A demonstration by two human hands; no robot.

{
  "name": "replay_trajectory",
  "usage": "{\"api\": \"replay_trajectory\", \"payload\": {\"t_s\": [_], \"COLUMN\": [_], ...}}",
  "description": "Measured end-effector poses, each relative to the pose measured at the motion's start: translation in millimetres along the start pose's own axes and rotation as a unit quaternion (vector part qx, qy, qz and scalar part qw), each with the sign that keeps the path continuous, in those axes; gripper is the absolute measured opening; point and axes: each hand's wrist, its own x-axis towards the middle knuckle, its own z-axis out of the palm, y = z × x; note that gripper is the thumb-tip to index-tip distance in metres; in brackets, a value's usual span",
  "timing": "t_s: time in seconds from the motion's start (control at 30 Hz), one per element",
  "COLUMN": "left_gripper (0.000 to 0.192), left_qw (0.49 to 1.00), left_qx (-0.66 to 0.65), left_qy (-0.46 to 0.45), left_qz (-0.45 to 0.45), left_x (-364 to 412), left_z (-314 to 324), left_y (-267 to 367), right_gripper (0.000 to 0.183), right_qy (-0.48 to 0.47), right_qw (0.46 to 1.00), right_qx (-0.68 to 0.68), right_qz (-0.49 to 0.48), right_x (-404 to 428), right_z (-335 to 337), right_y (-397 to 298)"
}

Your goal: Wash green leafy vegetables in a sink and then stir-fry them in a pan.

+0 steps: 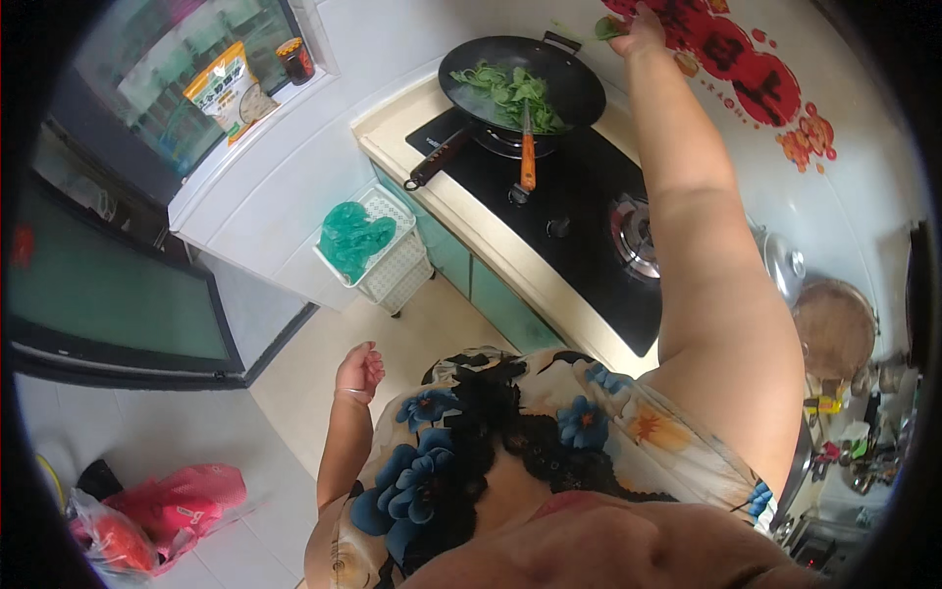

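My right hand (pixel 642 31) reaches out over the far right side of the black wok (pixel 581 92), closed on a small sprig of leafy greens (pixel 607 28). In the wok, on the far burner of the black gas hob (pixel 471 177), lies a heap of leafy greens (pixel 508 92) with faint steam. A spatula (pixel 528 158) leans in it, its wooden handle over the wok's near rim. The wok's long dark handle (pixel 441 158) points toward the left front edge. My left hand (pixel 360 372) hangs low at my left side, fingers loosely curled, nothing visible in it.
Left of the counter stands a white basket cart (pixel 397 276) with a green plastic bag (pixel 353 239). A food packet (pixel 229 92) and a jar (pixel 294 61) stand on the window ledge. At right are a second burner (pixel 634 235), a metal lid (pixel 781 265) and a round wooden board (pixel 835 327).
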Motion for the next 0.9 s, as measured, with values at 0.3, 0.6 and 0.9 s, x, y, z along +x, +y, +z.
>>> {"api": "replay_trajectory", "payload": {"t_s": [0.3, 0.6, 0.9], "left_gripper": [0.025, 0.068, 0.031], "left_qw": [0.969, 0.548, 0.306], "left_qx": [0.237, 0.68, 0.747], "left_qy": [0.064, -0.088, -0.12], "left_qz": [-0.004, 0.479, 0.577], "left_x": [-19.9, 1.7, 51.8], "left_z": [20.3, 279.9, 409.6], "left_y": [-18.3, 60.9, 71.1], "right_gripper": [0.079, 0.054, 0.023], "right_qy": [0.051, -0.005, 0.149], "right_qw": [0.847, 0.91, 0.921], "right_qx": [-0.52, -0.398, -0.064], "right_qz": [0.092, 0.119, 0.353], "right_x": [-28.7, -88.8, -246.6], "right_z": [-10.8, -15.3, -69.6], "right_y": [90.6, 14.2, 12.3]}}
